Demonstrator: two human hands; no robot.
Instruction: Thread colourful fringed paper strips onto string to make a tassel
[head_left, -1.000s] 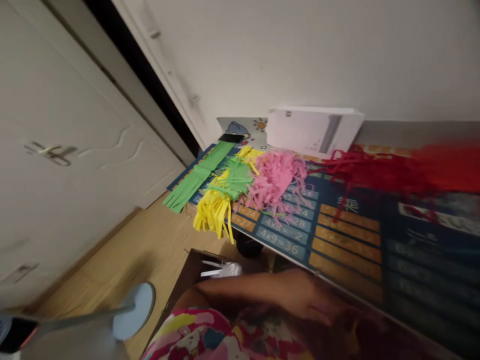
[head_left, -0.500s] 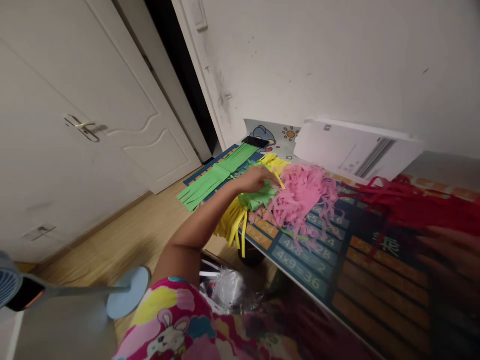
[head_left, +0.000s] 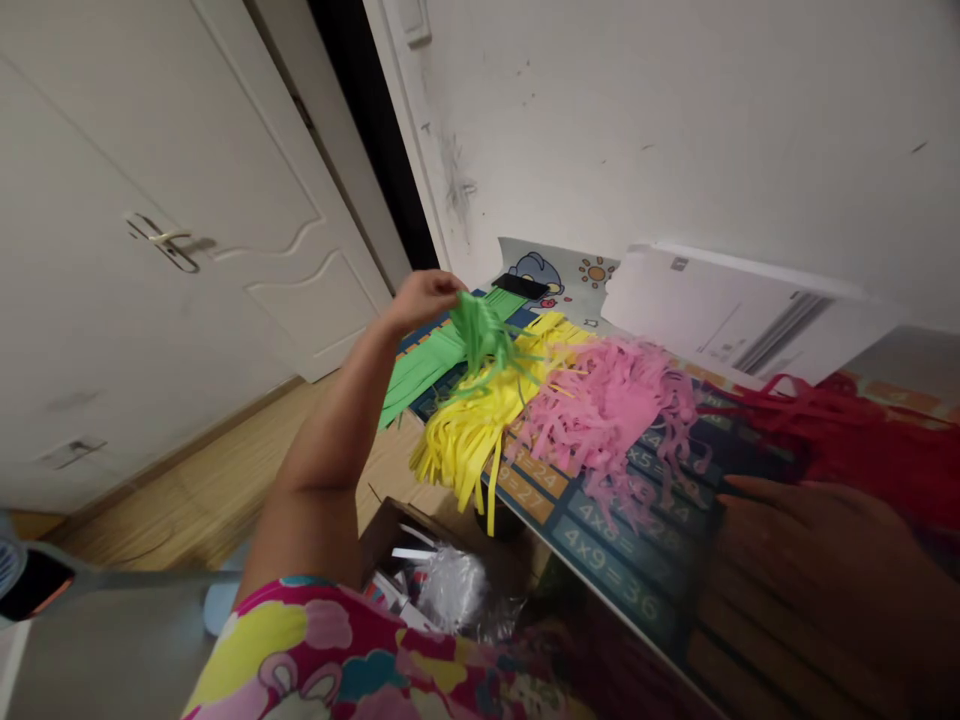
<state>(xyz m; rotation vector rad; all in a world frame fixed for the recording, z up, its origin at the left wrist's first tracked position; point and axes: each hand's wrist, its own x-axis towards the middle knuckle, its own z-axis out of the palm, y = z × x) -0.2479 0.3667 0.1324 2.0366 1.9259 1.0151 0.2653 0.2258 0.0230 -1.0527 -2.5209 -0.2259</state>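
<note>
My left hand is raised above the table's left end, closed on a bunch of green paper strips that dangle from it. Below lie a flat green fringed sheet, yellow strips, pink strips and red strips. My right hand rests flat on the table at the lower right, fingers stretched out, holding nothing.
The table carries a blue multiplication chart mat. White paper sheets and a black phone lie by the wall. A cardboard box with plastic wrap stands under the table edge. A white door is at the left.
My left hand went from below the table edge to the green strips, gripped them and lifted them up and left. My right hand now lies flat on the mat.
</note>
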